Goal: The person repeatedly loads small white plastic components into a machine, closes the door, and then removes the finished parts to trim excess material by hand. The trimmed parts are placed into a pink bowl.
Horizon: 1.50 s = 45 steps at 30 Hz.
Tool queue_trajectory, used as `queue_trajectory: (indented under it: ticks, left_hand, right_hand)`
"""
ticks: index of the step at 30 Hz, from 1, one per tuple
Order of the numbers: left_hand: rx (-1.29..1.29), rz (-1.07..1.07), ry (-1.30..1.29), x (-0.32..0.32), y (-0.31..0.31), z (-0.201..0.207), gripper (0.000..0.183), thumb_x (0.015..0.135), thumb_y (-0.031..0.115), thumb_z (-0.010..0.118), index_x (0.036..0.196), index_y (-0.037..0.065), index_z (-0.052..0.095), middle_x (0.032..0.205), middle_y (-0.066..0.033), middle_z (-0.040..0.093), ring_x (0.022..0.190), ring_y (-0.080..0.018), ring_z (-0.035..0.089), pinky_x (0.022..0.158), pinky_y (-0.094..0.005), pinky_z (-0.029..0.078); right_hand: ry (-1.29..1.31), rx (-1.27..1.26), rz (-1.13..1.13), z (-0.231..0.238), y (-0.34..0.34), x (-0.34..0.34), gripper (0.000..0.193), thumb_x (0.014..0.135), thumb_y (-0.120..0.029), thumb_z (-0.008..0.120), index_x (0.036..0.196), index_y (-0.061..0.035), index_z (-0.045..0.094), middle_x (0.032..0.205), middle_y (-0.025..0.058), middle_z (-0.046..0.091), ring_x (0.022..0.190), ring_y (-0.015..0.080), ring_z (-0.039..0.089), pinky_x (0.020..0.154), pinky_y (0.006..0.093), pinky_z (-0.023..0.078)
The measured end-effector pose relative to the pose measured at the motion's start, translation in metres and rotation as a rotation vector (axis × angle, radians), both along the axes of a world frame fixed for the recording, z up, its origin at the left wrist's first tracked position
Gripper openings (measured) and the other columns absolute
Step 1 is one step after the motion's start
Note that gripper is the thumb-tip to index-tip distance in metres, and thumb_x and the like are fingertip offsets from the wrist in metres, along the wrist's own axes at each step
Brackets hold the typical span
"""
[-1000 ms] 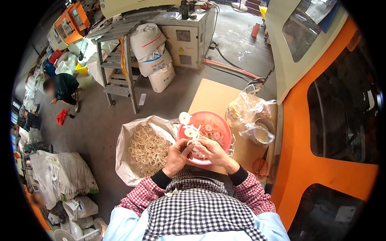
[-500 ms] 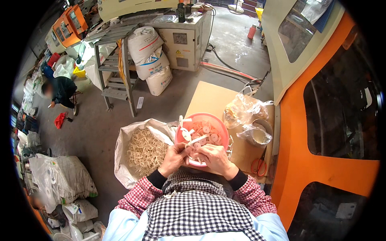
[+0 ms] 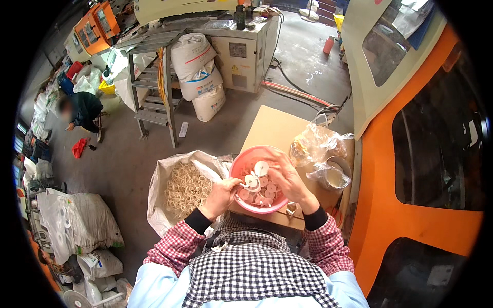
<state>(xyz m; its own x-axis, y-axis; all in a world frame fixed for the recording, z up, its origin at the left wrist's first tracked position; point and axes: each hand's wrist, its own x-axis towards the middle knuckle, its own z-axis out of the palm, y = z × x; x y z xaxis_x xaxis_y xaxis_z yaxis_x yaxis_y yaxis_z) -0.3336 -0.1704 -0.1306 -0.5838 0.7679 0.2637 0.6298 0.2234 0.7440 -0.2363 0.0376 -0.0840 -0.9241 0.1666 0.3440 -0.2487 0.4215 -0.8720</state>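
A pink bowl (image 3: 284,201) in front of me holds several small white plastic pieces with round discs. My left hand (image 3: 221,197) is at the bowl's left rim, thumb and forefinger pinched on a white plastic disc piece (image 3: 251,181). Over the right side of the bowl reaches my right hand (image 3: 291,179), its fingers stretched out and somewhat blurred. A pale round disc (image 3: 261,168) lies close to its fingers; I see no grip on it. To the left stands a white sack (image 3: 158,203) full of thin cream-coloured plastic pieces (image 3: 186,190).
The bowl rests on a cardboard sheet (image 3: 267,123). Clear plastic bags (image 3: 318,143) and a round tin (image 3: 339,169) stand right of it, beside an orange machine (image 3: 372,205). Further off are metal steps (image 3: 152,113), stacked sacks (image 3: 203,77) and a crouching person (image 3: 86,112).
My hands were together over the bowl's near side; now they are apart. The right hand has moved up and right with fingers extended, while the left stays near the left rim.
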Motion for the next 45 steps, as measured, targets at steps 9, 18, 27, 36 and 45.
queue_trajectory:
  ticks: [9, 18, 27, 36, 45]
  left_hand:
    - [0.186, 0.194, -0.404, 0.029, 0.0, 0.013, 0.024, 0.092, 0.017, 0.056, 0.11, 0.001, 0.057, 0.089, -0.0112, 0.065, 0.074, -0.0214, 0.063, 0.059, -0.031, 0.05]
    - [0.556, 0.172, -1.451, 0.026, 0.002, -0.005, 0.021, 0.093, 0.024, 0.057, 0.098, 0.005, 0.062, 0.083, -0.003, 0.065, 0.062, -0.0089, 0.057, 0.051, -0.0215, 0.045]
    - [0.242, -0.031, 0.344, 0.03, 0.002, 0.01, 0.016, 0.072, 0.003, 0.064, 0.087, 0.001, 0.062, 0.087, -0.01, 0.062, 0.073, -0.0269, 0.062, 0.064, -0.0355, 0.052]
    - [0.366, 0.165, -1.057, 0.019, 0.004, 0.006, 0.019, 0.096, 0.021, 0.055, 0.093, 0.004, 0.062, 0.069, 0.002, 0.059, 0.05, -0.0035, 0.051, 0.045, -0.0162, 0.039]
    - [0.403, 0.195, -0.205, 0.031, 0.006, 0.018, 0.01, 0.088, 0.001, 0.054, 0.096, 0.002, 0.061, 0.074, -0.0085, 0.06, 0.059, -0.0179, 0.059, 0.05, -0.0265, 0.046]
  right_hand:
    - [0.094, 0.071, -0.155, 0.012, -0.024, 0.012, 0.028, 0.079, 0.003, 0.065, 0.107, -0.0011, 0.061, 0.09, 0.0141, 0.064, 0.08, 0.0241, 0.064, 0.069, 0.0312, 0.051]
    - [0.247, 0.411, -0.105, 0.002, -0.041, 0.019, 0.025, 0.078, -0.007, 0.067, 0.101, 0.0011, 0.063, 0.081, 0.0113, 0.062, 0.076, 0.0257, 0.063, 0.065, 0.0335, 0.052]
    - [-0.353, -0.562, -0.172, -0.106, -0.006, -0.012, 0.034, 0.094, -0.026, 0.051, 0.077, 0.0022, 0.061, 0.057, 0.0033, 0.052, 0.049, 0.0111, 0.049, 0.045, 0.028, 0.039]
    - [0.155, 0.375, 0.092, -0.006, -0.027, -0.005, 0.023, 0.081, -0.01, 0.063, 0.103, -0.0056, 0.059, 0.104, 0.0114, 0.058, 0.087, 0.0302, 0.063, 0.07, 0.0367, 0.052]
    - [-0.13, 0.043, 0.135, -0.013, -0.037, 0.009, 0.009, 0.083, -0.004, 0.062, 0.09, 0.0, 0.059, 0.077, 0.0136, 0.061, 0.07, 0.0279, 0.063, 0.064, 0.033, 0.049]
